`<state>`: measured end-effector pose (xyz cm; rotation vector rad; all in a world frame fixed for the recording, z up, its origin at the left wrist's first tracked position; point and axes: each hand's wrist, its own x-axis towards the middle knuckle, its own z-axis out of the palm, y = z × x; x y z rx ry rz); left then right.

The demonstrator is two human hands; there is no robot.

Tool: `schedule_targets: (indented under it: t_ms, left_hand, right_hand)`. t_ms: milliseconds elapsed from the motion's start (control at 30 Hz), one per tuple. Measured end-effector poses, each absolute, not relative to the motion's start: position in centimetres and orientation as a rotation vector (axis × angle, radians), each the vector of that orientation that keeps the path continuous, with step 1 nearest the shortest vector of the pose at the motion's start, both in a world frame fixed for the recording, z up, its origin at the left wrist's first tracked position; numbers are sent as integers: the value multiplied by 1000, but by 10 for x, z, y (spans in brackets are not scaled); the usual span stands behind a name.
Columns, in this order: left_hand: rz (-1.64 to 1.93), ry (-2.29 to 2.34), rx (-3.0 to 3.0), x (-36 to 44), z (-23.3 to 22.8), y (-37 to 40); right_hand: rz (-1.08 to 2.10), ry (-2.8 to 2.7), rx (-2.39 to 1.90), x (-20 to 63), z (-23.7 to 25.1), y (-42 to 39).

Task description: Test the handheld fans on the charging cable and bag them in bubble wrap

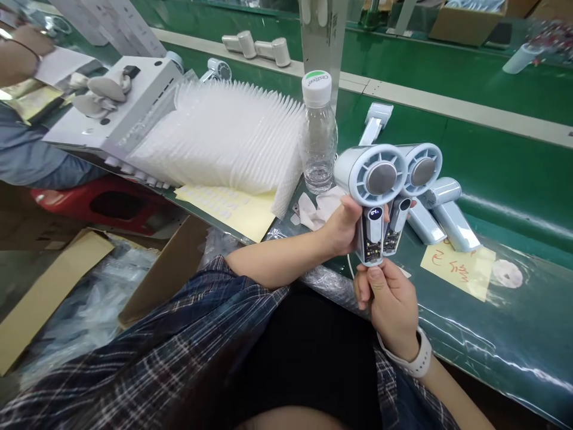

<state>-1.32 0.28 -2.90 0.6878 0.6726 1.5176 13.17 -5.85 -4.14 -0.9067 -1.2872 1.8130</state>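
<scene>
Two light-blue handheld fans stand side by side in my left hand (344, 228), its fingers wrapped round the handles. The nearer fan (370, 176) has a round grille with a silver disc, a lit display and a see-through handle front showing a circuit board. Partly behind it is the second fan (422, 170), its display dark. My right hand (391, 298) is closed in a pinch at the bottom end of the nearer handle. A thin white cable (350, 266) runs down to its fingers; its plug is hidden.
A clear bottle (319, 134) stands beside stacked white bubble bags (228, 137). More fans (454, 218) lie on the right, by a marked yellow paper (461, 270). A white box (116, 107) sits left, near another person's arm (22, 54). Below is a carton (156, 280) of plastic bags.
</scene>
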Motion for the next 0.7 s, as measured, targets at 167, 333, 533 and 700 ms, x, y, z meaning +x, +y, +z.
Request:
schedule_targets:
  t_ms: [167,333,533,700]
  left_hand:
    - [1599,632,652,-16,-31,3]
    - [1508,541,488,-16,-20,0]
    - [1507,480,350,-22,-10,-1]
    - [1523,482,515,-22,-16,1]
  right_hand:
    - [1563,-1608,-903,139,-42,-44]
    - [1343,-1763,-832,145,-43,-42]
    - [1229,-1800,-782,143,-41,-40]
    - [1518,-1506,-890,146,-45,-42]
